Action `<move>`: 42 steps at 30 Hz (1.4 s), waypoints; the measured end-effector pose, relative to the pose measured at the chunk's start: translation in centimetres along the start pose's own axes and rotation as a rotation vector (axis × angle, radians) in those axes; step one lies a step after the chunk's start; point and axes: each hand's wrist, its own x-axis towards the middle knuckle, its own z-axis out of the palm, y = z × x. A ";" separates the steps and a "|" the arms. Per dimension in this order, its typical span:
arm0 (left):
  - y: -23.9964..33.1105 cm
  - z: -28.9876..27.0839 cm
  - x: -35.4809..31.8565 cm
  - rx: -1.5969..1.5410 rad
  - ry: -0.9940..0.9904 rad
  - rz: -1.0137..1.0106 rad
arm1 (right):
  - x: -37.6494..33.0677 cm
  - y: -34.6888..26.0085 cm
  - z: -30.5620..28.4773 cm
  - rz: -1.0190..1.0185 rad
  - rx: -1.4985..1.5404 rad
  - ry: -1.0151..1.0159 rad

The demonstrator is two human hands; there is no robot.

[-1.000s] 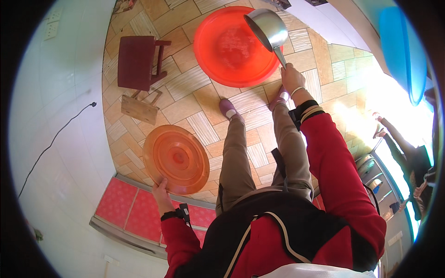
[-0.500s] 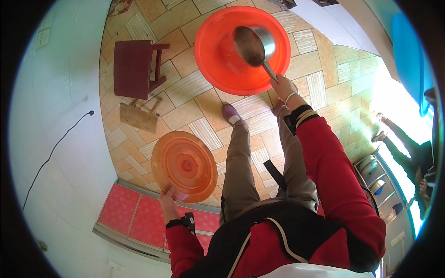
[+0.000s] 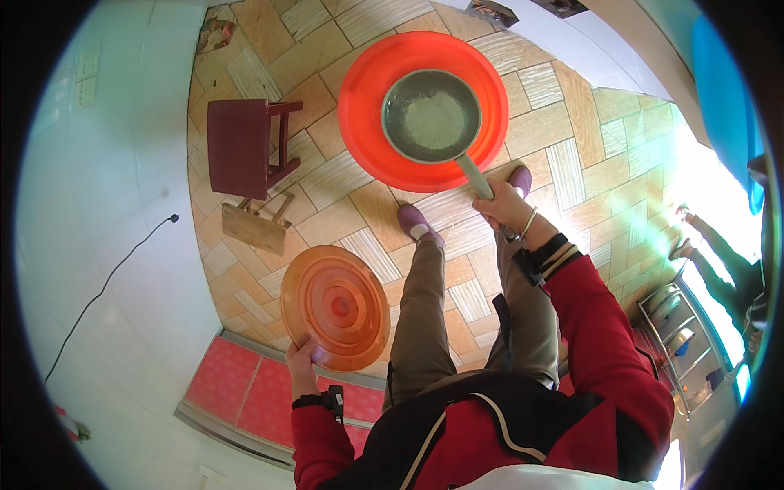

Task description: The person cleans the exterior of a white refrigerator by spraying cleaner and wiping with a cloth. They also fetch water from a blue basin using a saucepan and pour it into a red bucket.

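My right hand (image 3: 506,206) is closed round the handle of a metal dipper (image 3: 433,118). The dipper is held level over a wide orange-red plastic basin (image 3: 356,110) standing on the floor. A pale grey patch shows inside the bowl; whether it is contents or the bare bottom I cannot tell. Low on the left, my left hand (image 3: 303,356) grips the near edge of a round orange plastic lid (image 3: 336,282), ringed with circles and darker at its centre. The lid is apart from the basin.
A dark red stool (image 3: 238,149) and a small wooden stool (image 3: 253,229) stand by the left wall. A black cable with a plug (image 3: 172,218) runs along that wall. Red cabinet fronts (image 3: 265,392) lie lower left. Another person's legs (image 3: 719,257) and a metal rack (image 3: 682,343) are at right.
The dipper has turned from tilted, opening to the left, to level with its bowl facing up, and shifted left. My left hand still holds the lid. The whole view has shifted slightly.
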 end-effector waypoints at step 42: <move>12.7 9.6 -19.5 -0.163 -0.016 0.328 | -30.7 -14.8 -35.8 -0.253 0.416 0.628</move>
